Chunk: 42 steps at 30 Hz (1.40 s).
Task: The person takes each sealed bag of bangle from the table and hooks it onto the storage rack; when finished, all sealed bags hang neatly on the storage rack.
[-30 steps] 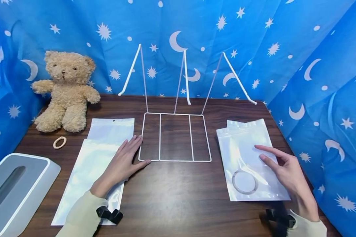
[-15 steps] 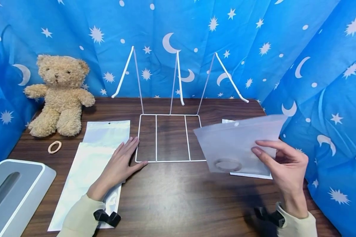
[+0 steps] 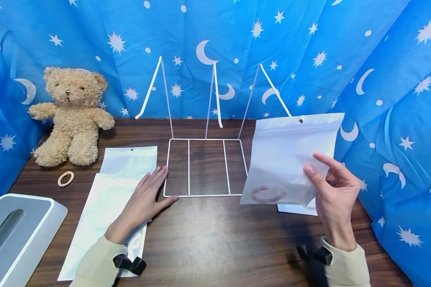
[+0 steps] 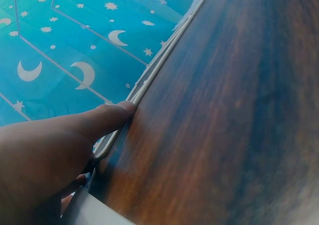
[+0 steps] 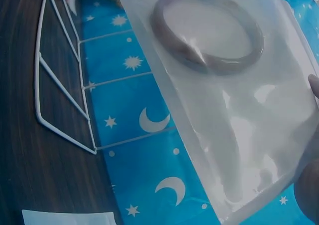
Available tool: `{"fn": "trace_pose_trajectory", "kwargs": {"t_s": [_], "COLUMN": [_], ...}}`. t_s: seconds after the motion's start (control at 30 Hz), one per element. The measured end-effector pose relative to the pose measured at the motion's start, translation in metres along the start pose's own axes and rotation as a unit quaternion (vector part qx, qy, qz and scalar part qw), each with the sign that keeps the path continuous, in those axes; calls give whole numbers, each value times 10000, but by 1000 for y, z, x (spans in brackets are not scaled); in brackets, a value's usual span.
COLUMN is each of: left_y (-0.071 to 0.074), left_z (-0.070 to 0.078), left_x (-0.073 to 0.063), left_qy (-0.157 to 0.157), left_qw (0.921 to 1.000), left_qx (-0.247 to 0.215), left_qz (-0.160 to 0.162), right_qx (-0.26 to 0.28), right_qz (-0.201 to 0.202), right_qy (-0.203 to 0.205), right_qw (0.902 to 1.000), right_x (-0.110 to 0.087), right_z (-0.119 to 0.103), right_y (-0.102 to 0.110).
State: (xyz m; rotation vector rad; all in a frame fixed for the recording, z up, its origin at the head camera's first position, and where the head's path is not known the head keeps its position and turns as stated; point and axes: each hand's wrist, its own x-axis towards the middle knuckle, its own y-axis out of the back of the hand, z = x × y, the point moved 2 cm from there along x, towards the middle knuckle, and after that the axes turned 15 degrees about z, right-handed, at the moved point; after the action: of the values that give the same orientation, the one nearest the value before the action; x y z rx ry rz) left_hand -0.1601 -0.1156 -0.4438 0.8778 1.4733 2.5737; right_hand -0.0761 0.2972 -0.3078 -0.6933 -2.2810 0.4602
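My right hand (image 3: 335, 195) pinches the right edge of a clear-fronted zip bag (image 3: 287, 155) between thumb and fingers, raised off the table and tilted nearly upright. Inside, at the bag's bottom, lies a bangle (image 3: 268, 199), which shows large and grey-brown in the right wrist view. The bag's punched hole is at the top, overlapping the tip of the right hook of a white wire rack (image 3: 189, 167). My left hand (image 3: 143, 205) rests with fingers spread on the rack's left front corner, its thumb (image 4: 109, 117) along the front wire. Its palm lies over white bags.
Another bag (image 3: 285, 209) lies on the table under the raised one. At left are two overlapping white zip bags (image 3: 97, 215), a wooden ring (image 3: 61, 180), a teddy bear (image 3: 75, 115) and a grey-white box (image 3: 39, 239). A blue star-patterned curtain (image 3: 129, 24) stands behind the table.
My right hand has lifted the bag with the bangle off the other bag, moved it leftward and turned it more upright, hole end up. The left hand stays on the rack.
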Motion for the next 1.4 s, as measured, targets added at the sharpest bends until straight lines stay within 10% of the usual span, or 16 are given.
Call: {"fn": "trace_pose_trajectory", "kwargs": {"t_s": [0.53, 1.4], "left_y": [1, 0], "left_z": [-8, -10], "left_x": [-4, -3], "left_qy": [83, -433], "left_qw": [9997, 9973], "left_qx": [-49, -11], "left_qz": [244, 586], "right_qx": [-124, -42], "right_qz": [-201, 74], "right_qy": [124, -675], "right_qw": [9996, 9977], "right_x": [12, 85], "right_z": [27, 132], "right_y": [-17, -67]}}
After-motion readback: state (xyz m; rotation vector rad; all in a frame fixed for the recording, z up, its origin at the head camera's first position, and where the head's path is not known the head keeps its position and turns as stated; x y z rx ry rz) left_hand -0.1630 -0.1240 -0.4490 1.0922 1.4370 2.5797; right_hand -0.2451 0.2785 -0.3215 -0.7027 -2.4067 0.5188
